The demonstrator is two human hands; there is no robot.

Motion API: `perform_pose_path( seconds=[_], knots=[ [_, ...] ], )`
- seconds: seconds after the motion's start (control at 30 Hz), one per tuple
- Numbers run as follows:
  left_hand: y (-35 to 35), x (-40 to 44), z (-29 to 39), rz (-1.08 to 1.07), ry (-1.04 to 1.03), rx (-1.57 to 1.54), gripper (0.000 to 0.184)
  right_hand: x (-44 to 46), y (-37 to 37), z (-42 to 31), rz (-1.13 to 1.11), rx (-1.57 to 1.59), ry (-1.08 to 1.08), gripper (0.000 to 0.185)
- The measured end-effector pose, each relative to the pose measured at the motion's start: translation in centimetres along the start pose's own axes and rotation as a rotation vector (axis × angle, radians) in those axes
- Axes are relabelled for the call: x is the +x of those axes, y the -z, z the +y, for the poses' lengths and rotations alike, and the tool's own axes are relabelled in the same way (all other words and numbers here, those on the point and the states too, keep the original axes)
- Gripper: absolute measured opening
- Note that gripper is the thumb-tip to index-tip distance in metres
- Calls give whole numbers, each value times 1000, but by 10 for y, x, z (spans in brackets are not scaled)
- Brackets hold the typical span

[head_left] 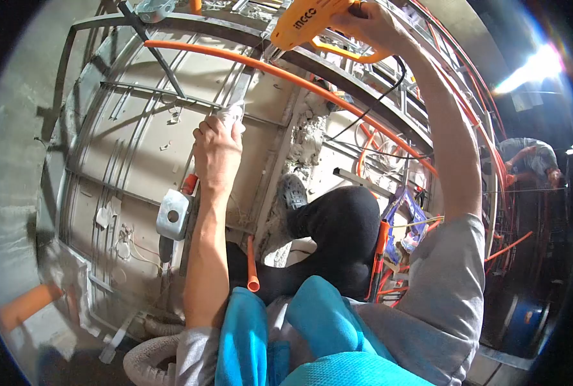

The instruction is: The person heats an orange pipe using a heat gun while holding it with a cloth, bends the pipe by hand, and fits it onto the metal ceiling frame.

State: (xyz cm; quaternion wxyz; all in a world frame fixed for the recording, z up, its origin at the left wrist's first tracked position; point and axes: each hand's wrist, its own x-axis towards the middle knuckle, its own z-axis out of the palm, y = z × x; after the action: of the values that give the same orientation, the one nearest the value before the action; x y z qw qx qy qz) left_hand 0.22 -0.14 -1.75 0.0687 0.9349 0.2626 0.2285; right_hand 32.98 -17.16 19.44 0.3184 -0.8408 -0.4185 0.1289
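Wrapped firmly, our right hand point(363, 24) has the heat gun's point(304, 23) handle point(379, 56); our left hand point(217, 149) clutches something whitish point(233, 110). Gun's probably stiff, kinda front-heavy, so we'd stick with the handle.

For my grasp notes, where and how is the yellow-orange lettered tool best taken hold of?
I would grip the yellow-orange tool at the section in the right hand, coming from the picture's right. The broad lettered body lies to the left; that side approach should keep fingers off it and above the curved yellow bar and black cord.
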Motion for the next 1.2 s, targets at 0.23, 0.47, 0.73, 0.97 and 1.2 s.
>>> perform_pose_path(
  seconds=[0.23, 0.47, 0.73, 0.97, 1.2],
  knots=[
    [10, 0, 5, -49, 52, -7, 46, 5, 25, 14, -133, 145, -184, 49],
    [13, 3, 5, -91, 74, -81, 43, 31, 22, 15, -146, 150, -137, 48],
    [20, 4, 8, -120, 99, -129, 44, 79, 2, -1, -165, 148, -42, 46],
    [15, 5, 6, -89, 83, -77, 45, 113, -14, -18, -178, 154, 13, 44],
    [16, 6, 7, -131, 114, -19, 40, 147, -35, -37, -205, 155, 76, 42]
  ],
)
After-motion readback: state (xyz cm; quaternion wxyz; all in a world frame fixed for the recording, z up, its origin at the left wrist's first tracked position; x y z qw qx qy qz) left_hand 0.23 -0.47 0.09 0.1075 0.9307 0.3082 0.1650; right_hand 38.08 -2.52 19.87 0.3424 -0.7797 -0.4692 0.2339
